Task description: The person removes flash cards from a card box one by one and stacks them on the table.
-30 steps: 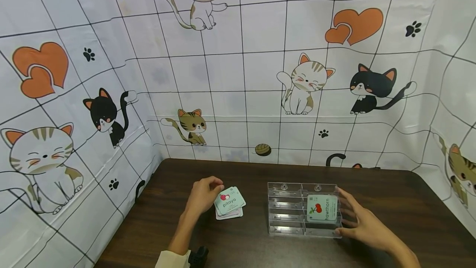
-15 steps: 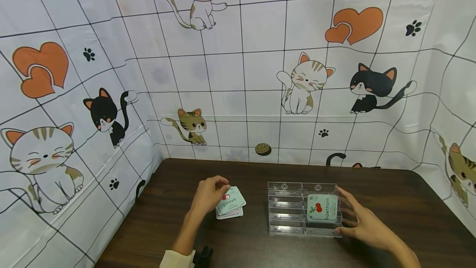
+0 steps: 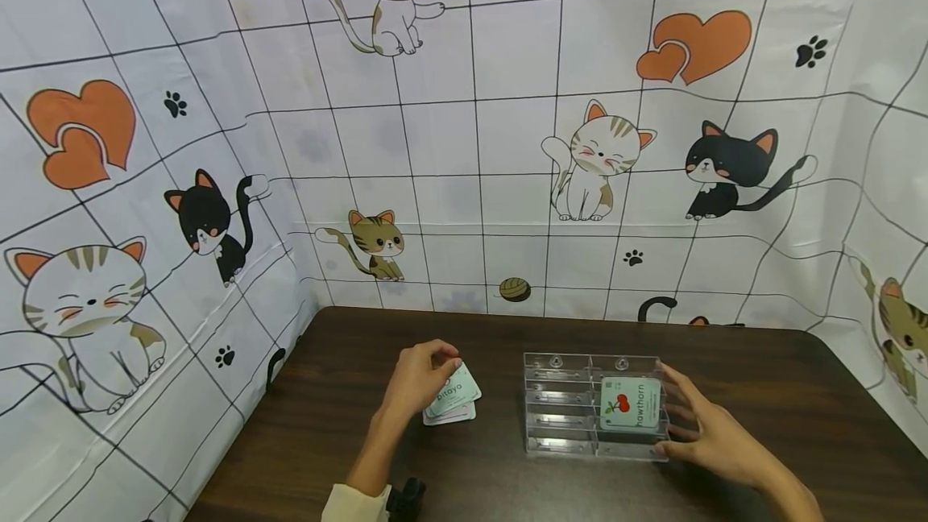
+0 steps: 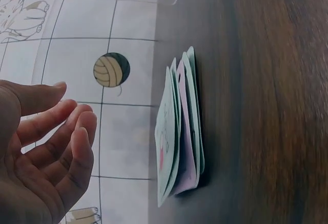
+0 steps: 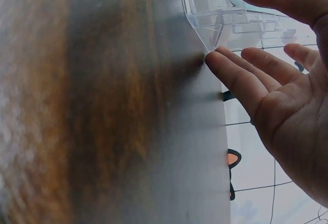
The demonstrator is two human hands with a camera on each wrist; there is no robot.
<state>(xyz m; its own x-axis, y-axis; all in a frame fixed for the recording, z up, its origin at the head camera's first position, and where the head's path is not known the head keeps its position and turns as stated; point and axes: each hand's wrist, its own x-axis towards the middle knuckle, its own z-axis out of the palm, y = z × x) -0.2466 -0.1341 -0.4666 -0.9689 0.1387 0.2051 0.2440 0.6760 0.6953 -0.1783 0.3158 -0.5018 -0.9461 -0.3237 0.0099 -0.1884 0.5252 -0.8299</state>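
Note:
A small loose stack of mint-green cards (image 3: 459, 395) lies on the dark table, its top card marked "pitaya". Above its left part hovers my left hand (image 3: 415, 381), partly covering it. In the left wrist view the fingers (image 4: 79, 149) bend loosely, with a gap between them and the card edges (image 4: 179, 137). Nothing is in that hand. A clear plastic rack (image 3: 558, 399) with two columns of compartments lies to the right, holding a "hawthorn" card (image 3: 629, 404) in its right column. My right hand (image 3: 714, 435) touches the rack's right side with fairly straight fingers.
The brown wooden table (image 3: 500, 490) ends at a white cat-print cloth (image 3: 449, 200) behind it and at the left. Bare tabletop separates the card stack from the rack. A black strap (image 3: 408, 498) is on the left wrist.
My left hand has shifted right, over more of the top card. The right hand and the rack keep their places; the head view has shifted slightly.

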